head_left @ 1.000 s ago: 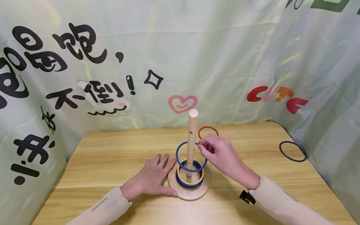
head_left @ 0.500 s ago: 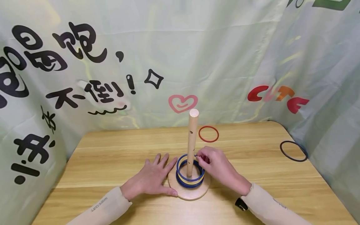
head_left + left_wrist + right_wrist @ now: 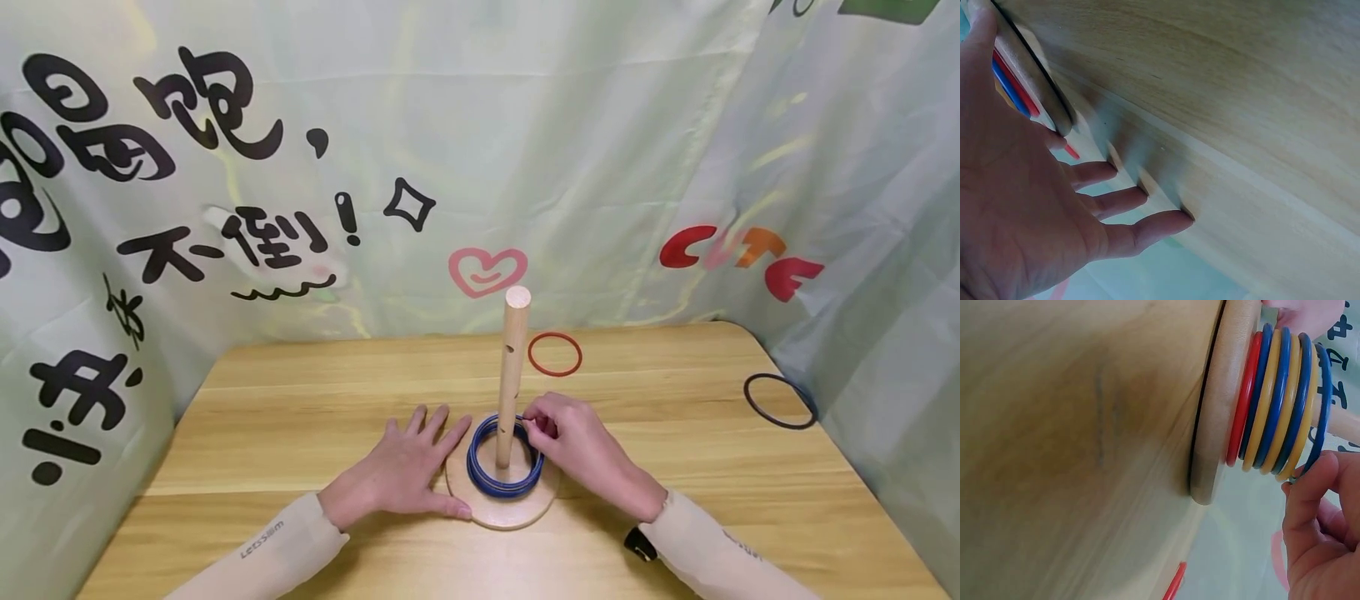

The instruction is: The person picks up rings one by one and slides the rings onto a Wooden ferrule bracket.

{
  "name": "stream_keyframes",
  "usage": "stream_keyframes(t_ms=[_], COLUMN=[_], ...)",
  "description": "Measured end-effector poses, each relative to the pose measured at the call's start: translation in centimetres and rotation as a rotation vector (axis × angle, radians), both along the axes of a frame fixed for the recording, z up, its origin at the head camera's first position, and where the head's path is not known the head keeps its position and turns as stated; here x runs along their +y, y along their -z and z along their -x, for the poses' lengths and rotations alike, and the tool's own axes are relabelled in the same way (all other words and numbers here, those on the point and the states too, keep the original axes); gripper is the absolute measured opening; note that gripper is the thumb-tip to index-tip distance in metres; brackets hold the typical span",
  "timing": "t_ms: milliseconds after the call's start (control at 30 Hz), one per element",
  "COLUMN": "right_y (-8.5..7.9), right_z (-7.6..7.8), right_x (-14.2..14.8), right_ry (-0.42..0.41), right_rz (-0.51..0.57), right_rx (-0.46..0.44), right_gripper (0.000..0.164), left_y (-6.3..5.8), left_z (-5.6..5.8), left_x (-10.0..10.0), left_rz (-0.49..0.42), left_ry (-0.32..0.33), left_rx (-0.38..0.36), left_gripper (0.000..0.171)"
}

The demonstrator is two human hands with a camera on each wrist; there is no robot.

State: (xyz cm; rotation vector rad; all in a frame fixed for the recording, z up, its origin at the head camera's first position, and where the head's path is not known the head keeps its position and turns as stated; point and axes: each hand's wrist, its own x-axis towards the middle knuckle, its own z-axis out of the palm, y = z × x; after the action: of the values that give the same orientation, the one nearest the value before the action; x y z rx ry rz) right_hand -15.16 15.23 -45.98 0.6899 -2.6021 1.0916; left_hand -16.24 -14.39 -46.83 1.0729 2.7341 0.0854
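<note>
A wooden peg [image 3: 513, 350] stands upright on a round wooden base [image 3: 517, 518]. Around it lies a stack of rings, with a red ring [image 3: 1247, 394] lowest and blue and yellow ones alternating above. My right hand [image 3: 585, 433] pinches the topmost blue ring [image 3: 1326, 387] between thumb and fingertips at its right side. That ring encircles the peg, lying close over a yellow ring [image 3: 1314, 400]. Spread flat, my left hand [image 3: 401, 471] rests on the table at the left of the base, its thumb and index finger at the base's edge.
A red ring [image 3: 556, 374] lies on the table behind the peg, slightly right. Near the table's right edge lies a dark ring [image 3: 783, 427]. A printed curtain [image 3: 585, 150] hangs behind and along both sides of the wooden table [image 3: 300, 392].
My right hand has lowered the blue ring down the peg onto the stack, covering the yellow ring in the head view. The left hand has stayed put.
</note>
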Motion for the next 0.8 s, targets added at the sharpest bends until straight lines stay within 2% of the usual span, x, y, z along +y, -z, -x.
stream_keyframes(t_ms=[200, 400, 600, 800], right_y=[0.0, 0.5, 1.0, 1.2], right_z=[0.3, 1.8, 4.0, 6.1], right_x=[0.7, 2.7, 4.6, 5.2], right_ry=[0.072, 0.130, 0.163, 0.173], right_rz=[0.007, 0.072, 0.120, 0.105], right_rx=[0.013, 0.005, -0.158, -0.294], right_gripper=[0.019, 0.017, 0.008, 0.015], left_y=[0.0, -0.2, 0.0, -0.1], left_z=[0.0, -0.1, -0.1, -0.1], left_x=[0.0, 0.1, 0.0, 0.0], left_rz=[0.006, -0.002, -0.002, -0.003], left_ry=[-0.004, -0.005, -0.004, -0.004], left_rx=[0.002, -0.002, 0.007, 0.012], left_gripper=[0.125, 0.125, 0.126, 0.127])
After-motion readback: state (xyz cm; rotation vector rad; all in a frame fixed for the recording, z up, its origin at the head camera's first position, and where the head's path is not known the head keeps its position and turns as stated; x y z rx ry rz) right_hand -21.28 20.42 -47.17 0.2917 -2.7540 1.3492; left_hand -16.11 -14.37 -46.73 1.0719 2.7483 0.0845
